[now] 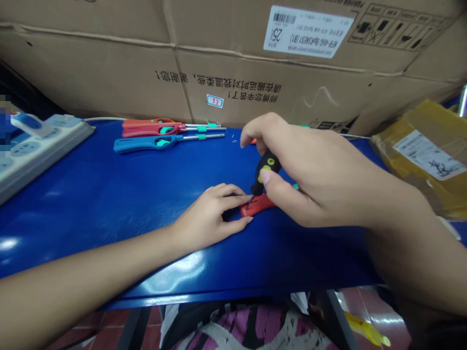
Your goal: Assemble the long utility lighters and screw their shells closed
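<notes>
A red long-necked lighter (260, 204) lies flat on the blue table, partly covered by my right hand. My left hand (207, 214) rests on the tabletop, thumb and fingers pinching the lighter's rounded handle end. In my right hand (310, 170) is a black and yellow screwdriver (269, 163), tilted, gripped between thumb and fingers. Its tip points down at the lighter's handle end beside my left fingertips; whether it sits in a screw I cannot tell. At the back lie a blue lighter (146, 143), a red lighter (151, 129) and an orange lighter (146, 122) with green parts.
A large cardboard box (127, 73) walls off the back of the blue table (109, 194). A white power strip (40, 141) stands at the left. A taped parcel (419, 146) sits at the right. Small slivers (234, 138) lie near the lighters.
</notes>
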Demonstrator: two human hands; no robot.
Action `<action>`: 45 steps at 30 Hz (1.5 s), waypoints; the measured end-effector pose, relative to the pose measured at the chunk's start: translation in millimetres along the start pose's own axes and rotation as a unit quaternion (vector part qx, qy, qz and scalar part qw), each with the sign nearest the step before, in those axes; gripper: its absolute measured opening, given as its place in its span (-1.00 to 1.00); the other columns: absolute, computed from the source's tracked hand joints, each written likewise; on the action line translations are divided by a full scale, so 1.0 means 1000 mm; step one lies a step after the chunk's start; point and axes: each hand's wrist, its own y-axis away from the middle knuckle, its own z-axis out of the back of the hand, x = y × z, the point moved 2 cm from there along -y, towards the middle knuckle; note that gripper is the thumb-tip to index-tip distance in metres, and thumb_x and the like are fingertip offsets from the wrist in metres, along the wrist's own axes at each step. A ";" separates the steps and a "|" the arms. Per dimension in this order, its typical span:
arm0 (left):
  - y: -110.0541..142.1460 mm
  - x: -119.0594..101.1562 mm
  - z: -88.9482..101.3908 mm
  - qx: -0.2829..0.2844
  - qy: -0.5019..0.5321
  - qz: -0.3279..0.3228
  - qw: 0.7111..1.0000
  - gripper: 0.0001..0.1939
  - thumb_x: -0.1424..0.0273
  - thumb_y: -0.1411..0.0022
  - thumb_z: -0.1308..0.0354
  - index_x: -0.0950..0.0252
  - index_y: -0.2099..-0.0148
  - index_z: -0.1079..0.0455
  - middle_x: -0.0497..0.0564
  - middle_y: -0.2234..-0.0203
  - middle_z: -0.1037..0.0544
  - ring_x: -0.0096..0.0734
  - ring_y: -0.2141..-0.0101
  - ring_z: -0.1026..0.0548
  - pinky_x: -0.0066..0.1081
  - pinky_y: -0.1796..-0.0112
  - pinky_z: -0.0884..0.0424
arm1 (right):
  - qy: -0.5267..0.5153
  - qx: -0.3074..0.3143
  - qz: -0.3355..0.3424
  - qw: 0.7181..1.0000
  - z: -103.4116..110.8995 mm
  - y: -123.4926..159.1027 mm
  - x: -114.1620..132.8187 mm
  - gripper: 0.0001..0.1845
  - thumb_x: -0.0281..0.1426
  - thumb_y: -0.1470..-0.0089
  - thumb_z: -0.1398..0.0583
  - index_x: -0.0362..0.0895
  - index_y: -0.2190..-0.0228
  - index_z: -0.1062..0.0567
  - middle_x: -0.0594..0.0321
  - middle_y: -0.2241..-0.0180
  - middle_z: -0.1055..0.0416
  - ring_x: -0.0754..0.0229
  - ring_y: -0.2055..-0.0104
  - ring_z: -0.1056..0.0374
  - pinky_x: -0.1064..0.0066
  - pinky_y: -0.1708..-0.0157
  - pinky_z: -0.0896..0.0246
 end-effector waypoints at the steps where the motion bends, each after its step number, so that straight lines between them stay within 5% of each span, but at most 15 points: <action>1: 0.000 0.000 0.000 -0.002 0.001 0.001 1.000 -0.80 0.36 -0.30 -0.26 0.26 0.04 -0.56 0.08 0.12 -0.61 -0.23 0.11 -0.57 -0.21 0.06 -0.49 | 0.008 -0.001 -0.002 1.000 0.000 0.000 0.000 -0.67 -0.27 -0.27 -0.06 -0.18 0.03 -0.38 0.17 0.32 -0.50 0.11 0.33 -0.38 0.33 0.44 -0.04; 4: 0.001 0.000 0.000 -0.002 0.005 -0.005 1.000 -0.75 0.37 -0.30 -0.26 0.29 -0.01 -0.53 0.09 0.10 -0.62 -0.20 0.08 -0.57 -0.20 0.04 -0.48 | 0.039 -0.017 -0.013 0.999 0.000 -0.001 -0.001 -0.66 -0.13 -0.28 -0.09 -0.15 0.21 -0.44 0.23 0.44 -0.46 0.11 0.39 -0.38 0.34 0.47 -0.01; 9: 0.000 0.001 0.000 -0.008 0.009 -0.004 1.000 -0.78 0.37 -0.29 -0.26 0.28 0.03 -0.52 0.06 0.16 -0.62 -0.23 0.14 -0.58 -0.22 0.11 -0.50 | -0.007 -0.005 0.014 1.000 -0.001 0.001 0.004 -0.68 -0.33 -0.24 -0.04 -0.18 0.03 -0.40 0.17 0.28 -0.54 0.13 0.38 -0.40 0.33 0.44 -0.11; 14: 0.000 0.001 0.000 -0.009 0.007 0.010 1.000 -0.84 0.36 -0.29 -0.27 0.25 0.09 -0.51 0.04 0.19 -0.62 -0.24 0.14 -0.58 -0.22 0.08 -0.49 | 0.054 -0.043 -0.025 0.997 -0.002 0.002 0.004 -0.66 -0.17 -0.26 -0.06 -0.14 0.23 -0.50 0.25 0.50 -0.48 0.15 0.51 -0.35 0.33 0.49 -0.03; 18: 0.000 0.000 -0.001 -0.009 0.005 0.002 1.000 -0.79 0.36 -0.29 -0.26 0.25 0.03 -0.49 0.05 0.16 -0.61 -0.22 0.13 -0.57 -0.22 0.09 -0.48 | 0.010 -0.024 -0.002 1.000 -0.002 0.002 0.005 -0.63 -0.35 -0.20 -0.05 -0.21 0.02 -0.44 0.13 0.24 -0.55 0.09 0.34 -0.43 0.31 0.44 -0.10; 22: 0.000 0.000 0.000 -0.016 0.009 0.014 1.000 -0.79 0.36 -0.27 -0.29 0.26 0.06 -0.45 -0.02 0.26 -0.60 -0.28 0.23 -0.56 -0.27 0.16 -0.46 | 0.037 -0.030 -0.028 0.998 -0.001 0.002 0.004 -0.65 -0.21 -0.24 -0.06 -0.16 0.11 -0.48 0.22 0.42 -0.51 0.12 0.46 -0.38 0.33 0.46 -0.07; 26: -0.001 -0.001 0.000 -0.007 0.010 0.009 1.000 -0.86 0.37 -0.29 -0.26 0.26 0.11 -0.44 -0.02 0.27 -0.61 -0.31 0.24 -0.56 -0.30 0.17 -0.45 | 0.020 -0.022 -0.007 1.000 -0.002 0.002 0.006 -0.64 -0.33 -0.27 -0.01 -0.19 -0.01 -0.41 0.15 0.29 -0.55 0.14 0.41 -0.39 0.34 0.47 -0.05; 31: -0.001 0.000 0.001 -0.001 0.008 0.018 1.000 -0.89 0.36 -0.28 -0.27 0.25 0.17 -0.43 -0.04 0.30 -0.60 -0.33 0.27 -0.56 -0.31 0.18 -0.44 | 0.047 -0.026 -0.009 0.999 -0.002 0.001 0.007 -0.54 -0.16 -0.34 0.01 -0.19 -0.05 -0.42 0.22 0.41 -0.52 0.17 0.48 -0.36 0.36 0.52 0.04; 37: -0.001 0.001 0.002 0.006 0.008 0.014 1.000 -0.87 0.32 -0.30 -0.26 0.24 0.13 -0.46 0.00 0.21 -0.63 -0.26 0.19 -0.57 -0.25 0.14 -0.46 | 0.017 -0.033 0.018 0.999 -0.003 0.001 0.009 -0.61 -0.36 -0.28 0.04 -0.18 -0.03 -0.41 0.13 0.18 -0.56 0.13 0.37 -0.41 0.33 0.49 -0.06; 41: -0.001 0.002 0.002 0.013 0.015 0.026 0.999 -0.86 0.34 -0.30 -0.26 0.25 0.12 -0.46 0.02 0.20 -0.63 -0.22 0.17 -0.58 -0.25 0.14 -0.47 | 0.029 -0.044 0.021 0.998 -0.004 0.001 0.012 -0.62 -0.18 -0.34 0.01 -0.14 0.06 -0.46 0.24 0.31 -0.57 0.19 0.49 -0.36 0.34 0.53 0.00; 45: -0.001 0.001 0.002 -0.001 0.002 0.006 1.000 -0.88 0.34 -0.30 -0.25 0.25 0.14 -0.45 0.01 0.23 -0.63 -0.23 0.20 -0.58 -0.27 0.18 -0.46 | 0.017 -0.035 0.005 0.999 -0.005 0.002 0.011 -0.58 -0.32 -0.30 0.01 -0.16 -0.12 -0.36 0.18 0.25 -0.58 0.18 0.44 -0.39 0.35 0.50 -0.04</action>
